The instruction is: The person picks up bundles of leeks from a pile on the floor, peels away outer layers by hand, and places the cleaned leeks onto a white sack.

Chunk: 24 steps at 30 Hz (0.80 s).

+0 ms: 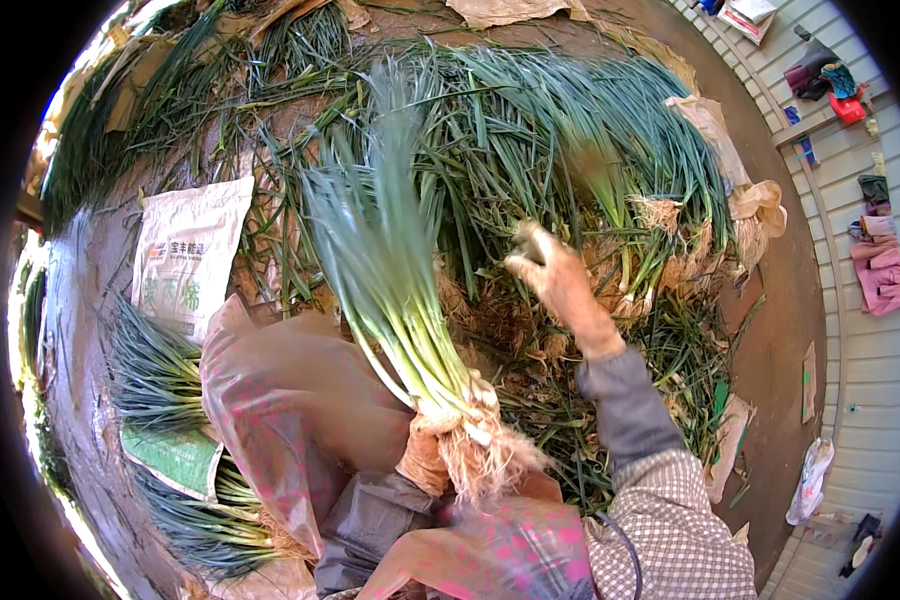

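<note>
My left hand [425, 458], in a dirty tan glove, is wrapped round the base of a bunch of green onions [415, 340]. The bunch stands almost upright over my lap, its leaf tips smeared by motion and its pale, hairy roots [485, 455] hanging beside the hand. Further right and forward, my right hand [560, 285] is raised with thumb and fingers apart, nothing between them. It hovers over a large heap of green onions [540, 110], whose leaves point away from me and whose rooty ends lie nearer.
Tied-looking bundles of green onions [155, 370] lie at the left by a white printed sack [190, 250] and a green sack piece [175, 458]. Loose leaf scraps [570, 430] litter the ground below my right arm. A ribbed metal wall [885, 370] with hung clothing borders the right.
</note>
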### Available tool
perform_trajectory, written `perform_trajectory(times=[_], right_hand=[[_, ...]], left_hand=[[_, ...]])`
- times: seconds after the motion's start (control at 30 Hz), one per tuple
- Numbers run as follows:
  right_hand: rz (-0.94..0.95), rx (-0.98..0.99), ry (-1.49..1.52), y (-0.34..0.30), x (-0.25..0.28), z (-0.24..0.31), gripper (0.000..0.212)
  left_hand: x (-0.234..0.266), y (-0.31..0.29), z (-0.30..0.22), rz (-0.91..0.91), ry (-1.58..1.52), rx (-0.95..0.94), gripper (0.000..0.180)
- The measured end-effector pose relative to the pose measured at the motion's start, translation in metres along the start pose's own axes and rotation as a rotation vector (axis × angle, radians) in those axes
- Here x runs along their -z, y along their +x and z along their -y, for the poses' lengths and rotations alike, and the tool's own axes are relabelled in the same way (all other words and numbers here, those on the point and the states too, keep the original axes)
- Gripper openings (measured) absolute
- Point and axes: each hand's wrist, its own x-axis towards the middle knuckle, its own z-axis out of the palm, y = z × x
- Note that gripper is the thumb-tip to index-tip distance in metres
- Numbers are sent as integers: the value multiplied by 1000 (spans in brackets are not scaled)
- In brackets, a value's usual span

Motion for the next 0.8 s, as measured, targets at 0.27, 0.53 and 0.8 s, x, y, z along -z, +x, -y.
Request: perform_trajectory(times=[0.27,0.53,0.8], right_hand=[[136,-326,-170,36,-3,-43,45],[76,-646,850,-113,22,-97,42],[404,-380,862,-78,-52,-56,65]], left_hand=[[18,6,-6,-75,62,-35,63],[4,13,4,-28,58,99,80],[7,16,15,-125,199,112,65]])
